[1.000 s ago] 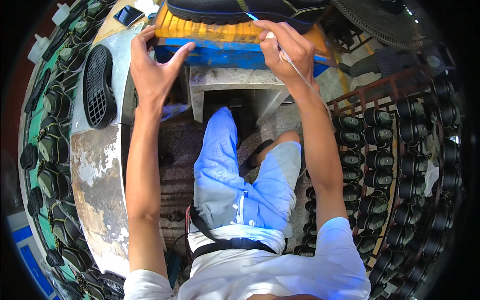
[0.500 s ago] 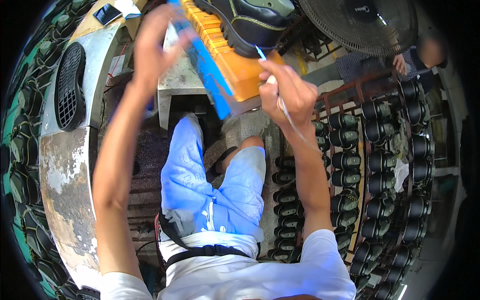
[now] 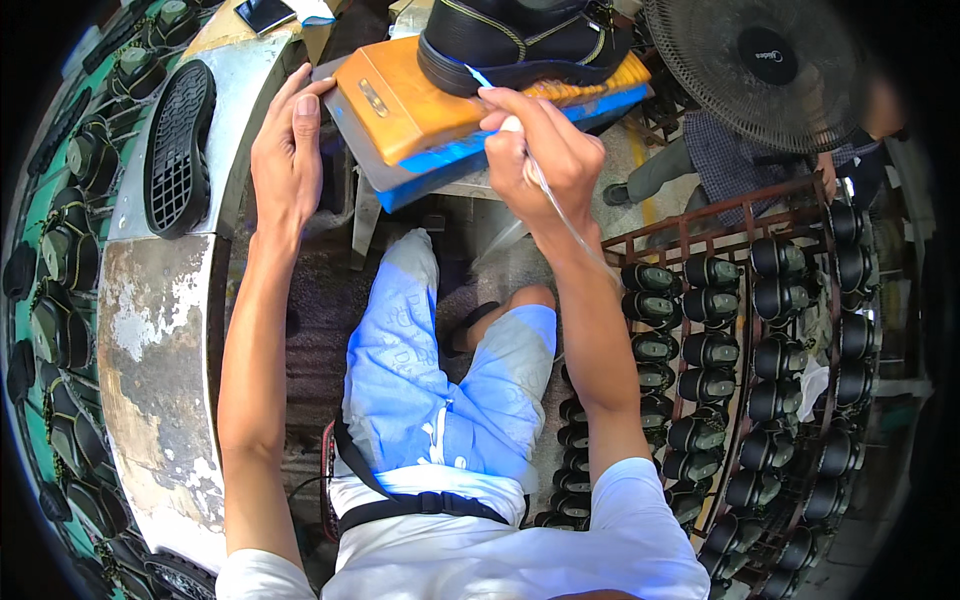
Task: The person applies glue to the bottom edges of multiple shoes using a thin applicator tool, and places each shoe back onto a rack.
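A rust-brown metal rack [image 3: 760, 198] crowded with black shoes fills the right side of the room, and along the left I see a worn, paint-flaked workbench [image 3: 150, 335]. Beyond the rack stands a co-worker in a dark checked garment [image 3: 722, 165], partly behind a round black fan [image 3: 700, 85]. In front of the seated person, a long orange block on a bright blue base [image 3: 400, 112] sits at a slant, and on top of it rests the black leather shoe with yellow stitching [image 3: 468, 38], sole down. A black rubber sole with a gridded hollow [image 3: 180, 150] lies on the bench. The left hand [image 3: 284, 155] is just beside the block's nearest left corner, fingers stretched out and slightly apart, thumb upright; I can't tell whether a fingertip touches. The right hand [image 3: 548, 150] has thumb and forefinger pinching a slim white pen-like tool [image 3: 480, 77], other fingers curled, its tip at the shoe's lower edge. A thin pale tube [image 3: 572, 232] trails from it along the wrist.
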The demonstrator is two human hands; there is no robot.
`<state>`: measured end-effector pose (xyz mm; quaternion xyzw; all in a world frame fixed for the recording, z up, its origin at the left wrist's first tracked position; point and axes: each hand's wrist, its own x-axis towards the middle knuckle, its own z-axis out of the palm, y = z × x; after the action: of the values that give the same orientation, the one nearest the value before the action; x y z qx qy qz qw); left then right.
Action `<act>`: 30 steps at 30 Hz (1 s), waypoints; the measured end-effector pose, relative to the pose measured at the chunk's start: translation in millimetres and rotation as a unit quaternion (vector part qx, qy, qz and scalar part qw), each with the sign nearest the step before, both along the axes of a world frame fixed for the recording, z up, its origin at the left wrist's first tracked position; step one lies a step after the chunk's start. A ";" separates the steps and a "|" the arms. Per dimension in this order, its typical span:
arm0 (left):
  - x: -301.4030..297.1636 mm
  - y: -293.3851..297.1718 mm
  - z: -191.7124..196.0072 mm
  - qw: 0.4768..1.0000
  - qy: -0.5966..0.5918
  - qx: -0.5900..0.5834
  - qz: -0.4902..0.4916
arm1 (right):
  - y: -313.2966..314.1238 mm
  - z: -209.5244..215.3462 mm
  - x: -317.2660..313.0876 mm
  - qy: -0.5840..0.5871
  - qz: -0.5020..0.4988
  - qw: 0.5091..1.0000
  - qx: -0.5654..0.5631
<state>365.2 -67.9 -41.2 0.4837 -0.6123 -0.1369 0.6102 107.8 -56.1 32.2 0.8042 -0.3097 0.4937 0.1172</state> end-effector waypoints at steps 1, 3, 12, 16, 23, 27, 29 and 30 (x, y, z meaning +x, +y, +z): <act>-3.4 3.0 4.5 1.000 -0.019 0.019 0.010 | -3.9 -2.6 1.1 -0.009 -0.002 1.000 0.003; -11.8 8.6 8.9 0.993 -0.101 0.044 0.034 | -11.0 -2.9 -0.2 -0.006 -0.023 1.000 0.010; -25.9 -12.3 5.2 0.992 -0.105 0.008 0.073 | -35.1 -7.7 -34.5 -0.075 -0.026 0.997 0.021; -11.6 -39.8 -2.5 0.998 -0.060 0.014 0.025 | -29.0 -6.4 -54.9 -0.037 -0.091 0.995 -0.019; 11.7 -82.4 -6.5 0.996 -0.092 0.022 -0.004 | -0.1 -5.0 -94.2 -0.033 -0.151 0.988 -0.002; 13.3 -105.8 -4.1 0.992 -0.008 0.097 -0.076 | 15.1 7.2 -115.8 -0.027 -0.164 0.986 0.018; 14.3 -119.9 -5.2 0.990 0.027 0.100 -0.096 | 22.3 17.8 -120.2 -0.055 -0.152 0.985 0.054; 18.5 -128.9 -6.3 0.988 0.033 0.114 -0.101 | 23.9 22.3 -123.4 -0.064 -0.144 0.985 0.063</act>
<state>383.7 -196.8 -47.4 0.4807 -0.6177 -0.2827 0.5544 -15.6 -32.2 54.5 0.7238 -0.4598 0.5012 0.1162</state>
